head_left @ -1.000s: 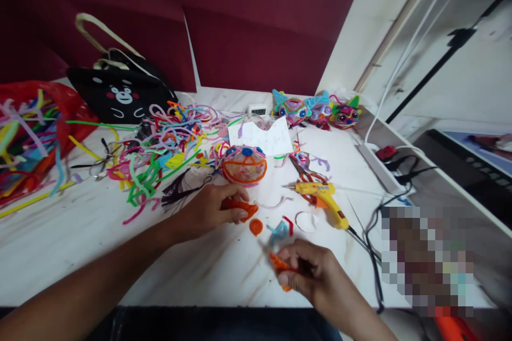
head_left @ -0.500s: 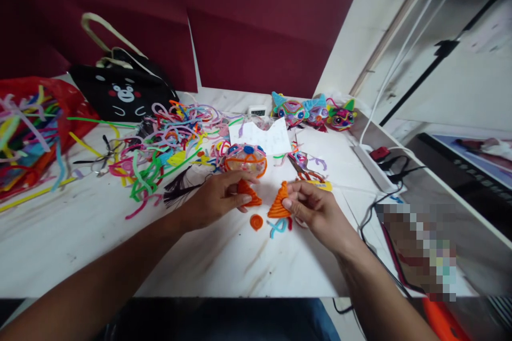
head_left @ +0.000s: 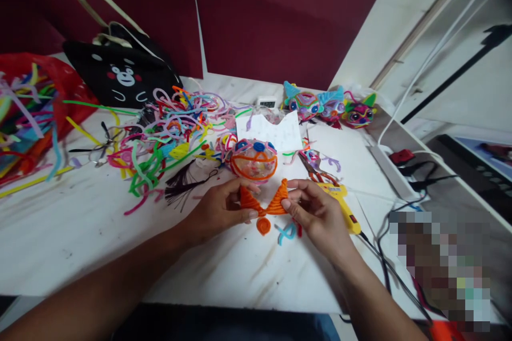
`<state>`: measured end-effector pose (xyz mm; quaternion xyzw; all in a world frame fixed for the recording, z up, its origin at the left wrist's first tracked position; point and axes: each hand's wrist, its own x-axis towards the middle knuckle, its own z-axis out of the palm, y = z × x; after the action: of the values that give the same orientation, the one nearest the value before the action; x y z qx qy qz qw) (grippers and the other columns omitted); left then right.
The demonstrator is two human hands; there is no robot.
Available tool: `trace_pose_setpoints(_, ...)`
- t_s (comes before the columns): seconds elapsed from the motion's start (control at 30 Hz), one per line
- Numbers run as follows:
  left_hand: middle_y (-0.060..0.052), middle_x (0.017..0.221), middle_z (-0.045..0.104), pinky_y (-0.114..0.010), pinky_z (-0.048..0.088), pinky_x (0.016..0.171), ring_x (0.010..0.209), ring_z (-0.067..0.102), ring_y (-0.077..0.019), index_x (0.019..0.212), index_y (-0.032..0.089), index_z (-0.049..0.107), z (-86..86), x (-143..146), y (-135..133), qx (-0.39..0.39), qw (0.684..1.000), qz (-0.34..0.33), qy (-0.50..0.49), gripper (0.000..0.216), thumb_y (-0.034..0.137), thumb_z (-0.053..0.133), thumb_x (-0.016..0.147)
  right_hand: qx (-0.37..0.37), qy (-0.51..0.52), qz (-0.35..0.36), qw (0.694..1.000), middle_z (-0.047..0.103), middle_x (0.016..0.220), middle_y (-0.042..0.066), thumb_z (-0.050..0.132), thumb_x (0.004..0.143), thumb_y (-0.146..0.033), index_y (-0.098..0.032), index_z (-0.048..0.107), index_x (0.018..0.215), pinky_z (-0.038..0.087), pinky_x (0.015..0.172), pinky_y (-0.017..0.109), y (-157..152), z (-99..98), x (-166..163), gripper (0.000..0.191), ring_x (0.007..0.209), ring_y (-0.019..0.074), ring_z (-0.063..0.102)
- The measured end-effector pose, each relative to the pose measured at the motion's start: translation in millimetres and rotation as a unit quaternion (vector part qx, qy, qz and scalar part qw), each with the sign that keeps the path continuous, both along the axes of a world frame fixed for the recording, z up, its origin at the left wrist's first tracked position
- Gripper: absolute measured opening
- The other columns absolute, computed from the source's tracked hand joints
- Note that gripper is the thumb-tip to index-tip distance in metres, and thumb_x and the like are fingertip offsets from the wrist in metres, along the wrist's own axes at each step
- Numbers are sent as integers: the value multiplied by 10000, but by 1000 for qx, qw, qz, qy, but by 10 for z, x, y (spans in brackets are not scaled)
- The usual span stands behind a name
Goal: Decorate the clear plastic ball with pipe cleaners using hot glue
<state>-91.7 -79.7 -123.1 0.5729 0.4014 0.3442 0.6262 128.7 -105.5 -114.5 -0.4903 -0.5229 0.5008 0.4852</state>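
My left hand (head_left: 218,205) pinches an orange pipe-cleaner triangle (head_left: 248,200). A second, ridged orange pipe-cleaner triangle (head_left: 278,201) is gripped between the thumb and fingers of my right hand (head_left: 316,210). The two triangles meet, or nearly meet, at their lower inner corners. Just below them an orange pipe-cleaner coil (head_left: 263,226) lies on the table. Beyond my hands sits a clear mask-like piece (head_left: 255,160) with an orange mouth outline and blue round eyes. Bits of light blue pipe cleaner (head_left: 285,234) lie near my right fingers.
A heap of coloured pipe cleaners (head_left: 180,122) spreads at left, beside a red bag (head_left: 76,88) and a black bag (head_left: 120,74). A yellow glue gun (head_left: 347,212) and pliers (head_left: 316,169) lie at right. Finished animal heads (head_left: 304,104) stand behind white paper (head_left: 272,130).
The two orange triangles have come together from a gap apart. My view has shifted, so more of the yellow glue gun shows beside my right hand.
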Motion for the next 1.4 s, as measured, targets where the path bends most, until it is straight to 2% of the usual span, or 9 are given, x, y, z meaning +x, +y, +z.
trace_pose_setpoints(0.2,42,704,657,-234,518,604,618,621,-110,996,179,612,-6,-11,7,-20,1000,-4,5,385,291,830,699,23,18,-29,999,695,815,7,797,789,-337,-229,662,1067,500,621,250,-37,-95,-6,328,711,137,638)
trace_pose_setpoints(0.43,46,658,628,-252,508,580,560,575,-104,888,163,646,-50,8,40,-39,999,-10,4,352,332,857,662,51,15,-36,998,717,820,10,762,814,-253,-230,669,1051,524,596,232,-93,-106,-25,256,710,133,670)
trace_pose_setpoints(0.57,56,634,612,-244,492,580,550,548,-93,858,159,660,-89,14,41,-33,999,-10,4,304,305,847,669,63,0,-41,997,726,833,14,758,819,-250,-225,675,1047,551,632,238,-116,-131,-44,244,736,136,691)
trace_pose_setpoints(0.8,12,718,674,-235,462,577,625,568,-111,851,152,711,-151,24,52,-5,999,0,33,294,324,838,648,105,-18,-53,993,734,808,19,779,812,-273,-218,678,1026,574,613,243,-165,-146,-86,243,722,144,701)
trace_pose_setpoints(1.17,44,646,542,-240,366,567,583,480,-91,766,135,707,-171,40,12,65,996,11,52,206,295,790,666,131,-24,-34,991,724,802,7,754,823,-233,-222,676,1036,577,598,223,-182,-194,-122,227,686,125,689)
trace_pose_setpoints(1.4,50,626,479,-240,320,536,545,420,-77,692,127,671,-85,61,-21,67,994,-10,89,166,281,698,638,148,-51,-31,987,739,791,16,734,846,-255,-220,674,1039,582,591,228,-199,-207,-131,205,671,138,705)
